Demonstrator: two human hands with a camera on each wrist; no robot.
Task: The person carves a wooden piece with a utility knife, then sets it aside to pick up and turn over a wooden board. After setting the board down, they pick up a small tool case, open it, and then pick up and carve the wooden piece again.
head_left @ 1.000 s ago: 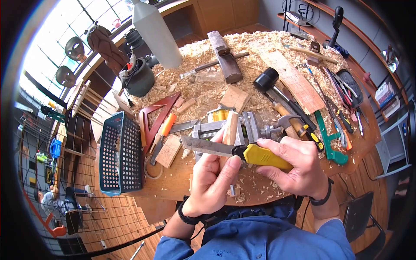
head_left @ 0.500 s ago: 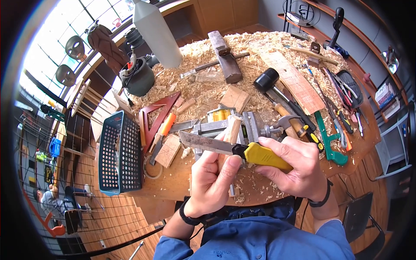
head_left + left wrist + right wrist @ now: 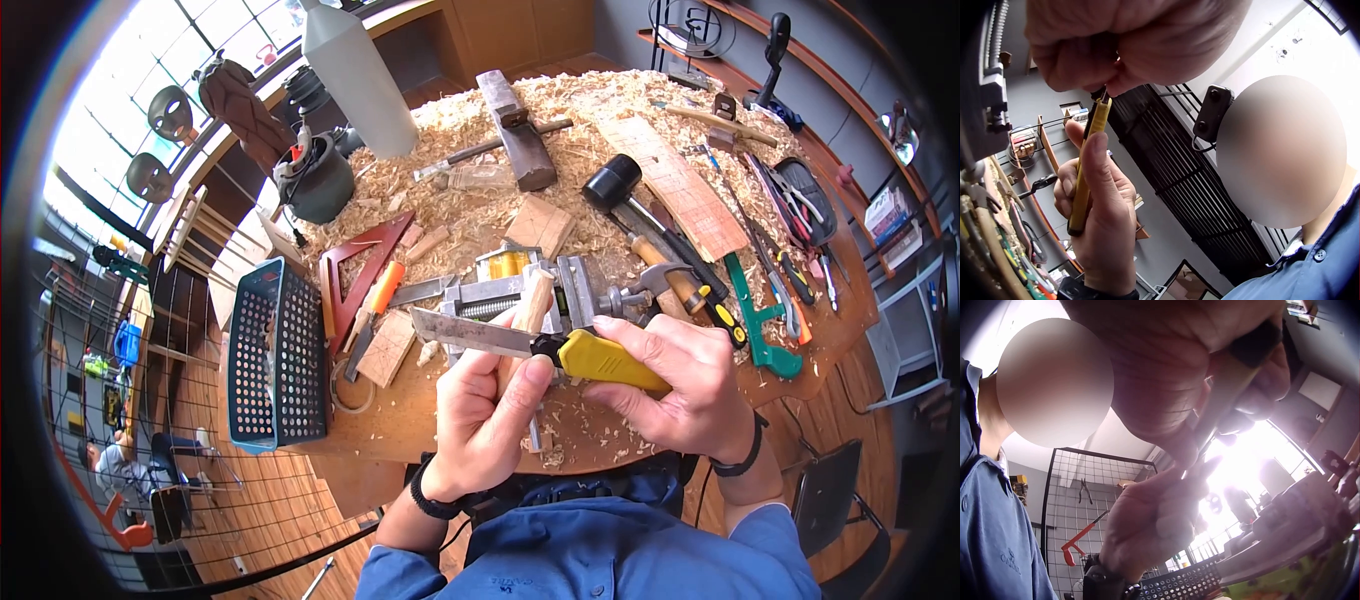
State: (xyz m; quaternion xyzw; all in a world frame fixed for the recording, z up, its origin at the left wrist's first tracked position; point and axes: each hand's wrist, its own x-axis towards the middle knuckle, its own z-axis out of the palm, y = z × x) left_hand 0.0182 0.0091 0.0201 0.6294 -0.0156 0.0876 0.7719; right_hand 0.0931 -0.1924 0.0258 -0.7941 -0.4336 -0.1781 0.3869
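In the head view my left hand [image 3: 478, 420] grips a short stick of pale wood [image 3: 534, 302], which stands tilted up between fingers and thumb. My right hand [image 3: 690, 388] is wrapped around the yellow handle of a utility knife [image 3: 618, 362]. Its long grey blade [image 3: 468, 332] points left and crosses in front of the stick. The left thumb lies against the knife near where blade meets handle. From the left wrist, the yellow knife [image 3: 1090, 169] shows edge-on in the right hand; the stick is mostly hidden behind the left hand there.
Beyond the hands is a metal vise [image 3: 490, 298]. A perforated basket [image 3: 278, 370], red set square [image 3: 365, 275] and orange-handled knife [image 3: 387, 288] lie left. A black mallet [image 3: 612, 183], claw hammer [image 3: 668, 280] and green-handled tool [image 3: 768, 345] lie right. Shavings [image 3: 440, 190] cover the far table.
The stick has turned and dipped slightly in the left hand, its upper end now lower. The knife has shifted a little to the left; both grips stay the same.
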